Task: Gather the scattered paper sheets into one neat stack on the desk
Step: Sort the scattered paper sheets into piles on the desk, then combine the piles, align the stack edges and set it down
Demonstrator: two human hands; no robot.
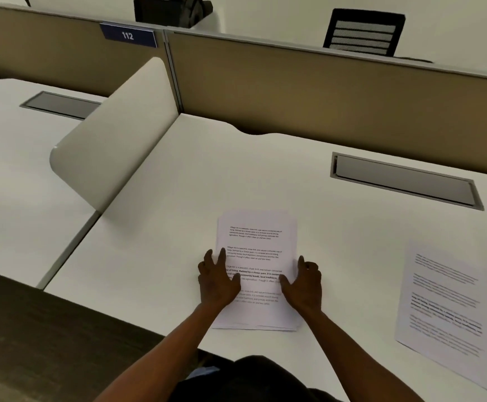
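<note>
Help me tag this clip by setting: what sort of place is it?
Most likely an open-plan office or study hall: desks split by tan partitions, a numbered sign "112", and a mesh chair beyond. Both hands are squaring a stack of papers.

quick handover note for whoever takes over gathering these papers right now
Left hand: open, flat on the left edge of the stack.
Right hand: open, against the stack's right edge.
Stack lies mid-desk, lower edges slightly uneven.
Done: several sheets gathered.
Left: one loose sheet lies apart to the right, askew; add it, then square up.
</note>
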